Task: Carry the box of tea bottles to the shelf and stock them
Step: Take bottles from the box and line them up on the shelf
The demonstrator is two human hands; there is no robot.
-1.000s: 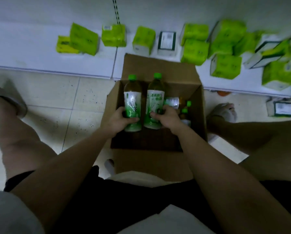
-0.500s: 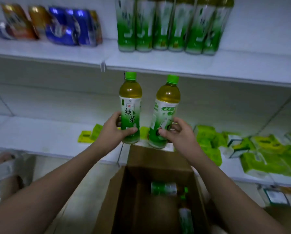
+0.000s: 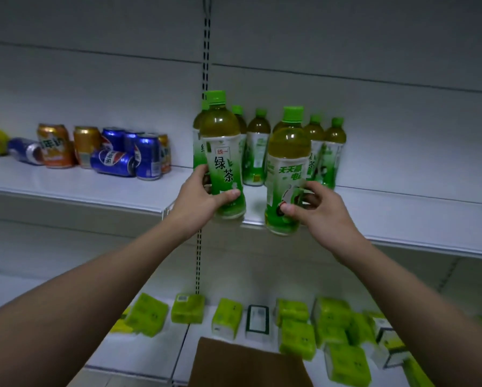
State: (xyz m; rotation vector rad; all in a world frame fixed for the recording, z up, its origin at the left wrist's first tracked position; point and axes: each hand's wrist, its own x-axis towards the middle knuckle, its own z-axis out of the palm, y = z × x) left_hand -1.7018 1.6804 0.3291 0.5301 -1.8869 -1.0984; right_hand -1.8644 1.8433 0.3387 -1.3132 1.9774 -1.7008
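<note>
My left hand (image 3: 199,198) grips a green-capped tea bottle (image 3: 223,152) around its lower half and holds it upright at the front edge of the white shelf (image 3: 401,219). My right hand (image 3: 322,212) grips a second tea bottle (image 3: 285,169) the same way, slightly lower and to the right. Both bottles hang in front of the shelf lip. Behind them a row of several tea bottles (image 3: 258,148) stands at the back of the shelf. Only a flap of the brown cardboard box (image 3: 248,364) shows at the bottom of the view.
Orange and blue drink cans (image 3: 114,152) stand and lie on the same shelf to the left. Green and white packets (image 3: 298,328) are scattered on the lower shelf (image 3: 139,350). A slotted upright (image 3: 205,51) runs down the back panel between shelf sections.
Both hands lifted the two bottles out of the box and up to the shelf with the tea row. The view tilted up, so the box has dropped almost out of sight.
</note>
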